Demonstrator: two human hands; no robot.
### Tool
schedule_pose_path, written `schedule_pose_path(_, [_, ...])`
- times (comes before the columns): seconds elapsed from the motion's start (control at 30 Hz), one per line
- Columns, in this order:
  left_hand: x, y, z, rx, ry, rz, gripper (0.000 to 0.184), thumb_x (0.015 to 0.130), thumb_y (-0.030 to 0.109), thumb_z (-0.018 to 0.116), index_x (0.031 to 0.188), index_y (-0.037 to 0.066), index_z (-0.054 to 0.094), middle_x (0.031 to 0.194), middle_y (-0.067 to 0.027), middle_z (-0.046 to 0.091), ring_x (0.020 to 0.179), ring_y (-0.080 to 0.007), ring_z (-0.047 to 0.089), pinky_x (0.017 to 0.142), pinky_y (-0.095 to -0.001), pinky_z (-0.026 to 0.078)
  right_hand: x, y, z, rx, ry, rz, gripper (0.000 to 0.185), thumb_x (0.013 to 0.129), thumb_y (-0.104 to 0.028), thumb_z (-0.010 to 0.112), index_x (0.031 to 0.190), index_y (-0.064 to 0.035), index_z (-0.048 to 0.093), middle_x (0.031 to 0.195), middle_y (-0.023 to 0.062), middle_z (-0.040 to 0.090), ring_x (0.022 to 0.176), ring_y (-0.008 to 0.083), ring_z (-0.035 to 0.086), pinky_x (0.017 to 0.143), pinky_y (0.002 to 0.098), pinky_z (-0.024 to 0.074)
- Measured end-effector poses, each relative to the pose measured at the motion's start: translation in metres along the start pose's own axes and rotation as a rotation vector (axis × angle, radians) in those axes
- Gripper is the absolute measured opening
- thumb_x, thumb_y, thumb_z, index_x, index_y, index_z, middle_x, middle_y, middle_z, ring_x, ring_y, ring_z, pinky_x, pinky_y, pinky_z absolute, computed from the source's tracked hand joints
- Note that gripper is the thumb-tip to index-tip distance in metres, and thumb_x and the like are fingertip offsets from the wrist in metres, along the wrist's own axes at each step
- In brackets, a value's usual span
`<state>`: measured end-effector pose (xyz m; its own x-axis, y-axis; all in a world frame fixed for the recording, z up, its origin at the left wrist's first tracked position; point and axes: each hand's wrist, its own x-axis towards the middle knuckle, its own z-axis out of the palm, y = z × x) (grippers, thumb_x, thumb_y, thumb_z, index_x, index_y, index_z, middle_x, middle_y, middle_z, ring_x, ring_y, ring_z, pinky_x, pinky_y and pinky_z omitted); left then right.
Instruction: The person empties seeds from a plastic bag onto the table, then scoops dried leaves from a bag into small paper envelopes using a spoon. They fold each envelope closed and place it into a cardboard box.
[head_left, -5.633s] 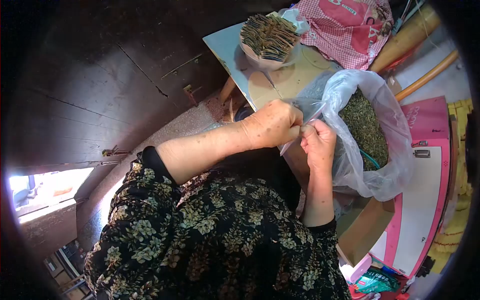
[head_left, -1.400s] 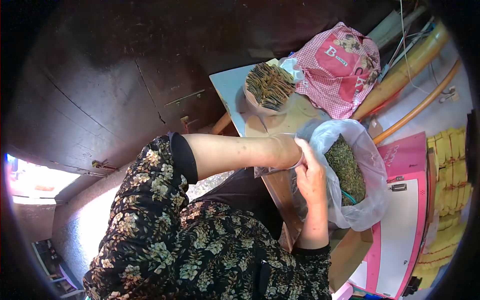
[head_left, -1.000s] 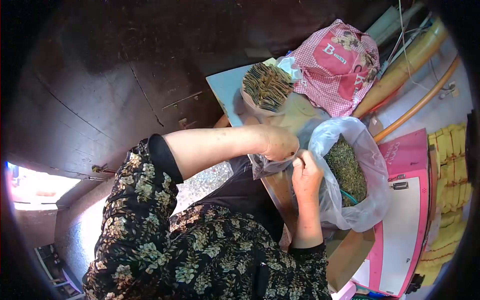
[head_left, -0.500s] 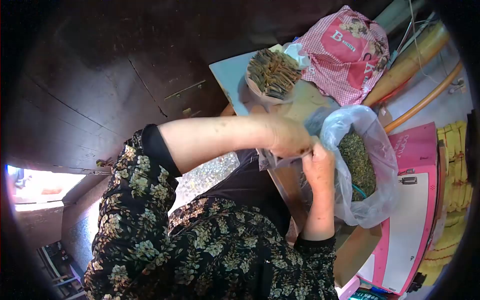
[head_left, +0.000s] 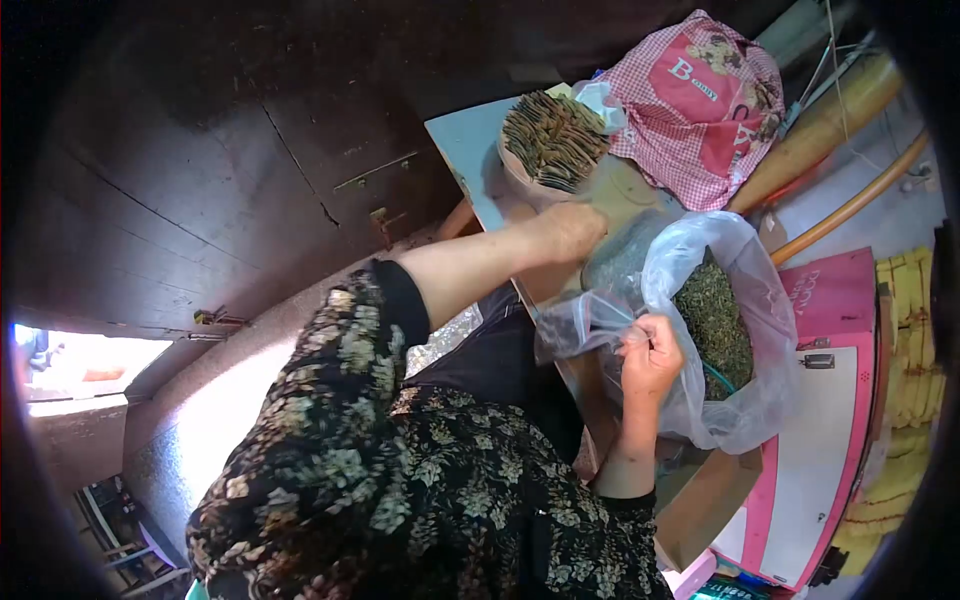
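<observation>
My right hand point(head_left: 652, 355) is closed on a thin clear plastic bag point(head_left: 580, 322), whose loose film spreads to the left over the table's near edge. Against that hand's right side stands a large clear plastic sack point(head_left: 765, 400) with its mouth spread, holding dried, chopped green-brown leaves point(head_left: 715, 330). My left hand point(head_left: 575, 230) is reaching across the table, just below a round tub point(head_left: 515, 170). Packed in the tub are dark, thin folded pieces point(head_left: 555, 140) standing on edge. Motion smears the left fingers, so what they hold, if anything, does not show.
A pink checked cloth bag point(head_left: 690, 110) lies at the table's back. The light table point(head_left: 455, 140) has a corner at left. Bamboo poles point(head_left: 850, 110), a pink-and-white cabinet point(head_left: 830, 400) and yellow bundles point(head_left: 905, 350) stand at right. A cardboard box point(head_left: 710, 505) is below the sack.
My left hand has left my right hand and moved up toward the tub. My right hand keeps hold of the clear bag, more of which now shows. The view has shifted slightly.
</observation>
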<state>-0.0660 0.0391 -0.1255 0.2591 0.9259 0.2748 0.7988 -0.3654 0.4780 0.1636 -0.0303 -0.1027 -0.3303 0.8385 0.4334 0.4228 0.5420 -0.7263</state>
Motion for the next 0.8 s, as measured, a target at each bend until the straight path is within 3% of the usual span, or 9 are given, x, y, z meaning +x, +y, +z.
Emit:
schedule_pose_path(0.17, [0.011,-0.015,0.072,0.271,-0.11,0.004,0.02,0.078,0.014,0.057,0.089,0.007,0.072,0.096,-0.0162,0.07,0.09,-0.0294,0.068,0.077,-0.0394,0.054,-0.002,-0.012,-0.007,0.051,-0.019,0.026,0.009,0.087,-0.004,0.058,0.079,-0.0029,0.054,0.068,0.0,0.053,0.055,0.0055,0.05,0.051,0.0196,0.0406])
schedule_pose_path(0.2, [0.008,-0.001,0.052,0.254,-0.247,-0.032,0.022,0.078,0.014,0.057,0.092,0.006,0.072,0.096,-0.0162,0.07,0.094,-0.0298,0.067,0.078,-0.0393,0.054,0.0,-0.012,-0.008,0.061,-0.021,0.024,0.009,0.087,-0.004,0.058,0.079,-0.003,0.054,0.068,-0.0004,0.053,0.056,0.0053,0.05,0.051,0.0195,0.0407])
schedule_pose_path(0.33, [0.012,0.006,0.043,0.316,-0.284,-0.089,0.021,0.078,0.013,0.058,0.092,0.006,0.072,0.096,-0.0163,0.07,0.094,-0.0293,0.067,0.078,-0.0384,0.055,0.001,-0.005,-0.007,0.086,-0.018,0.047,0.007,0.086,-0.002,0.057,0.08,-0.0031,0.054,0.068,-0.0005,0.053,0.056,0.0051,0.051,0.051,0.0191,0.041])
schedule_pose_path(0.4, [0.015,0.006,0.035,0.312,-0.157,-0.099,0.021,0.077,0.011,0.057,0.09,0.005,0.072,0.095,-0.0166,0.07,0.092,-0.0286,0.068,0.077,-0.0374,0.055,0.001,-0.005,-0.003,-0.012,0.004,0.047,0.005,0.083,0.0,0.057,0.08,-0.0027,0.054,0.067,-0.0012,0.053,0.058,0.0049,0.05,0.053,0.0191,0.0403])
schedule_pose_path(0.53, [0.024,-0.001,0.015,0.288,-0.246,-0.004,0.019,0.076,0.009,0.057,0.087,0.003,0.072,0.092,-0.0179,0.069,0.089,-0.0316,0.068,0.075,-0.0385,0.055,0.004,-0.022,0.003,-0.078,0.081,0.033,0.006,0.079,0.002,0.058,0.075,-0.0019,0.053,0.064,-0.0013,0.053,0.057,0.0052,0.047,0.053,0.021,0.0392])
schedule_pose_path(0.63, [0.027,-0.007,0.013,0.16,-0.065,0.065,0.016,0.074,0.01,0.057,0.08,0.003,0.07,0.088,-0.0205,0.068,0.086,-0.0345,0.067,0.073,-0.0425,0.054,0.008,-0.041,0.001,-0.157,0.109,0.034,0.009,0.075,0.002,0.059,0.071,-0.0008,0.052,0.061,-0.0008,0.051,0.056,0.006,0.044,0.053,0.023,0.038])
schedule_pose_path(0.73, [0.019,0.009,-0.007,-0.019,-0.016,-0.045,0.017,0.075,0.01,0.057,0.084,0.005,0.07,0.085,-0.0217,0.067,0.085,-0.0355,0.067,0.072,-0.0446,0.053,0.01,-0.047,0.003,-0.166,0.129,0.11,0.011,0.074,-0.003,0.061,0.069,-0.0003,0.052,0.057,0.0033,0.048,0.055,0.0072,0.042,0.052,0.0266,0.039])
schedule_pose_path(0.77, [0.02,0.004,-0.002,-0.032,0.008,-0.019,0.02,0.09,0.016,0.052,0.085,0.0,0.063,0.081,-0.0171,0.066,0.073,-0.0325,0.065,0.066,-0.0427,0.05,0.011,-0.042,0.005,-0.262,0.111,0.095,0.012,0.074,-0.006,0.062,0.07,-0.0002,0.052,0.056,0.006,0.049,0.054,0.0089,0.044,0.052,0.0285,0.04])
schedule_pose_path(0.8, [0.014,0.011,-0.011,-0.031,0.004,-0.018,0.02,0.09,0.016,0.052,0.085,0.0,0.063,0.081,-0.0171,0.066,0.073,-0.0325,0.065,0.066,-0.0427,0.05,0.01,-0.038,0.008,-0.358,0.093,0.082,0.014,0.074,-0.008,0.063,0.07,-0.0001,0.053,0.055,0.0087,0.049,0.053,0.0105,0.046,0.052,0.0305,0.0411])
